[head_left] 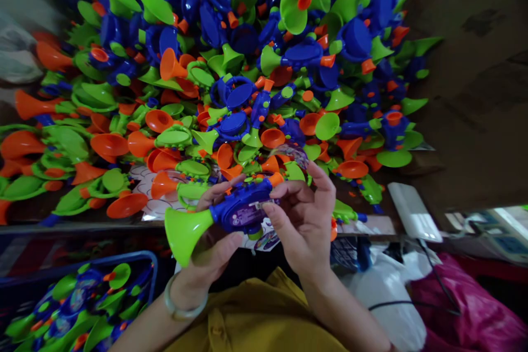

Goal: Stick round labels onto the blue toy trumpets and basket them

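Observation:
My left hand [216, 256] is closed around a toy trumpet [237, 209] with a blue body, a lime-green bell and an orange mouthpiece. Its bell points left, toward my wrist with the pale bangle. A purple printed sticker [247, 215] lies over the oval side of the body. At the sticker's right edge, the thumb and a bent finger of my right hand [307, 220] pinch close together, near the mouthpiece. A curved, blurred printed piece [295, 153] shows by my right index fingertip; whether it is held is unclear.
A large heap of toy trumpets [239, 96] covers the table behind my hands. At lower left, a blue crate [152, 269] holds several more. A white power bank [413, 212] with a cable lies at the table's right edge, above white and pink plastic bags [466, 302].

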Tool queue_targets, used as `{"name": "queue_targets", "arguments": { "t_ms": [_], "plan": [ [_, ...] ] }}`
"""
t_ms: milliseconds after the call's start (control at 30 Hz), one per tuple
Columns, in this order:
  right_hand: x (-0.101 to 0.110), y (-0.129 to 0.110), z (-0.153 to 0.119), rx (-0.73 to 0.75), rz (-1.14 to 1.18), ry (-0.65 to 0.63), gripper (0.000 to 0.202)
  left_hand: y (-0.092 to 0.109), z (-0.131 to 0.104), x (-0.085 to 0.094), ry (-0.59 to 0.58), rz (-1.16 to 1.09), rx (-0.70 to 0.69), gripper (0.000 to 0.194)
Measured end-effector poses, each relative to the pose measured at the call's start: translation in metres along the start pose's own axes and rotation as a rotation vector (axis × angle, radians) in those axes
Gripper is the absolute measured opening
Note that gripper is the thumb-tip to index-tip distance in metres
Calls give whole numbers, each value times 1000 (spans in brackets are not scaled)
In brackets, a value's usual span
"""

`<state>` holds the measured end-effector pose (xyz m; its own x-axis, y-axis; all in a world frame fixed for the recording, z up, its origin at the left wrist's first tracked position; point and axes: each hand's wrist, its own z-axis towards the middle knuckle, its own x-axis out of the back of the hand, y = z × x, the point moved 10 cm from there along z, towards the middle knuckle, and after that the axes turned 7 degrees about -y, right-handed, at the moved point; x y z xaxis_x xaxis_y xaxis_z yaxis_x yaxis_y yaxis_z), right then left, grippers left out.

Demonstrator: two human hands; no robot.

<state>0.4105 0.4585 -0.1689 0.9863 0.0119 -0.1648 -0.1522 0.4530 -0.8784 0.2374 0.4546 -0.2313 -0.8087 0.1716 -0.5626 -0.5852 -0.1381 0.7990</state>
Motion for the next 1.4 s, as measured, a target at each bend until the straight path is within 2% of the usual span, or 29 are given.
{"name": "queue_targets", "arguments": {
  "t_ms": [233,500,800,933,1067,1233,1400],
  "plan": [
    [-2,-1,1,32,-46,-44,78,-2,-1,-1,7,-19,3,63],
    [-3,-4,-1,58,-112,-39,78,-3,3,-2,43,-14,8,58],
    [-3,-3,-4,64,-112,-39,81,-4,4,-4,16,-20,-8,58],
    [-3,-3,-3,69,-127,-46,81,0,6,-2,89,-5,-23,47],
    [-2,-4,-2,74,-137,-21,80,0,5,2,182,16,-20,43],
    [0,-4,-1,55,-102,9,76,0,5,1,183,14,-25,46],
    [20,3,2,34,16,163,61,-5,4,4,174,-4,36,51]
  ]
}}
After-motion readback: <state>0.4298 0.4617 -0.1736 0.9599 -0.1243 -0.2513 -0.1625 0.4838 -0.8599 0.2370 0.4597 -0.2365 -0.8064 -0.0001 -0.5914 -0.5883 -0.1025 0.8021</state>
